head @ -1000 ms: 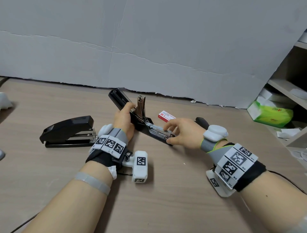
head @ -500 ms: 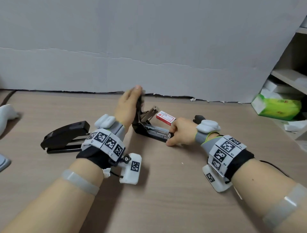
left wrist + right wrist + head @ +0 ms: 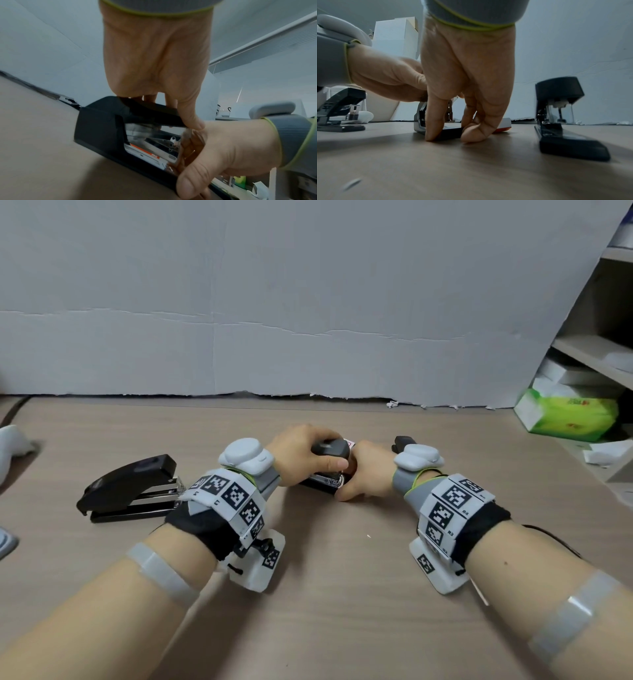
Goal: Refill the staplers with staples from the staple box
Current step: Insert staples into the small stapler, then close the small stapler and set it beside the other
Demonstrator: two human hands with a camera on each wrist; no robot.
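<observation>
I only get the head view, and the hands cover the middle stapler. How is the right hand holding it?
Observer: The right wrist view shows the right hand with its fingers pinching the front end of the middle stapler at its base, tips on the table.
Operator: Where is the staple box?
Observer: The staple box lies flat on the table just behind that stapler.
Operator: What's behind the right wrist?
Observer: A third stapler, black, standing on its base with its top down.
</observation>
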